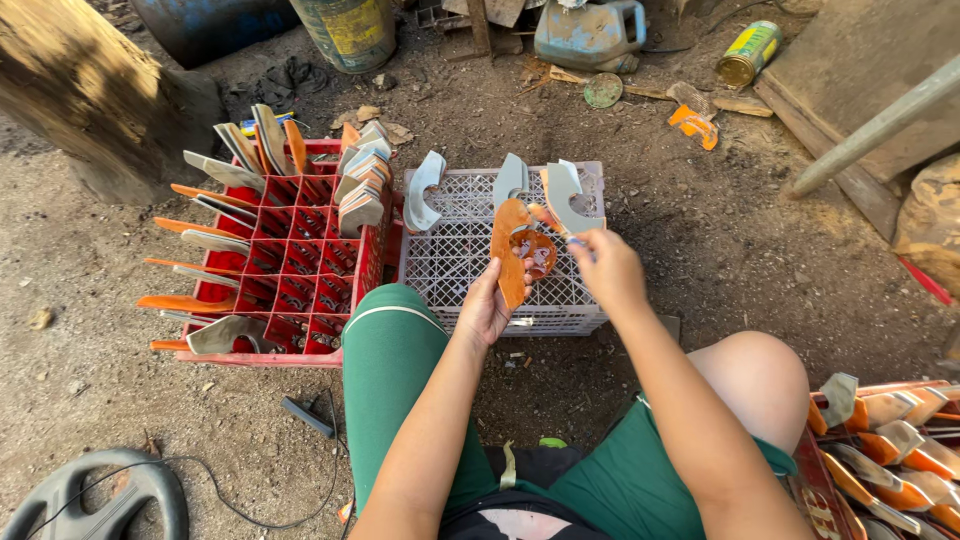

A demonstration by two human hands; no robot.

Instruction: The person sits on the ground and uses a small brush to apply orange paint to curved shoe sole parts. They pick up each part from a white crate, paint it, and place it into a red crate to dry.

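My left hand (487, 305) grips the lower end of a flat orange-brown metal blade piece (510, 255) with a curved cut-out, held upright over a white lattice crate (450, 260). My right hand (608, 268) holds a grey hook-shaped metal piece (570, 200) with an orange edge, just right of the orange piece and touching it. Two more grey curved pieces (422, 190) stand on the white crate's far side.
A red bottle crate (290, 270) to the left holds several grey and orange blades. More such blades (890, 440) lie in a crate at lower right. A tree trunk (90, 90), drums, a blue jug (590, 35), a can (748, 52) and a plank surround the dirt ground.
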